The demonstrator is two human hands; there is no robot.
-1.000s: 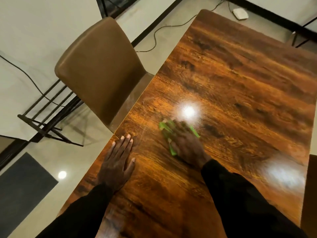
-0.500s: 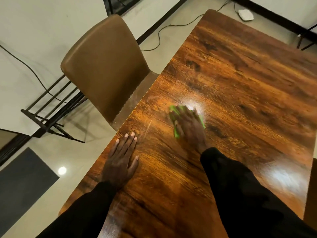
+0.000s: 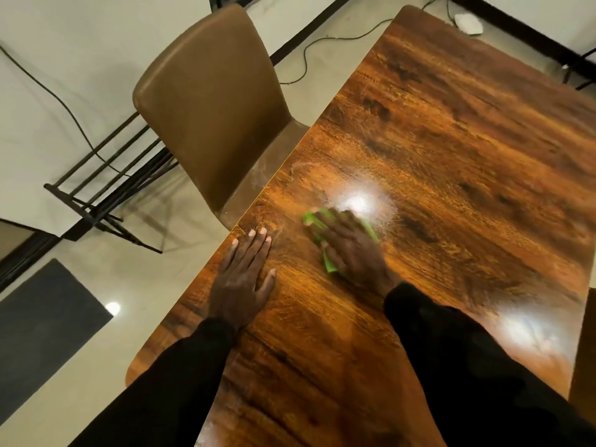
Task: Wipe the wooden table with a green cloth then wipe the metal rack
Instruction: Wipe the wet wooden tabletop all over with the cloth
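Observation:
The wooden table (image 3: 451, 162) fills the right of the view, dark brown with a glossy grain. My right hand (image 3: 351, 250) presses flat on a green cloth (image 3: 327, 264) near the table's left edge, beside a bright light reflection. Most of the cloth is hidden under the hand; green shows at the fingertips and the left side. My left hand (image 3: 242, 279) rests flat on the table near the left edge, fingers straight. A black metal rack (image 3: 106, 179) lies on the floor to the left, behind the chair.
A brown chair (image 3: 213, 104) is pushed against the table's left edge. A cable (image 3: 309, 50) runs over the pale floor to a white device (image 3: 469, 24) at the top. A dark mat (image 3: 42, 330) lies at the lower left.
My right hand slid the cloth away from me, then back toward me and slightly left. My left hand stayed flat on the table edge.

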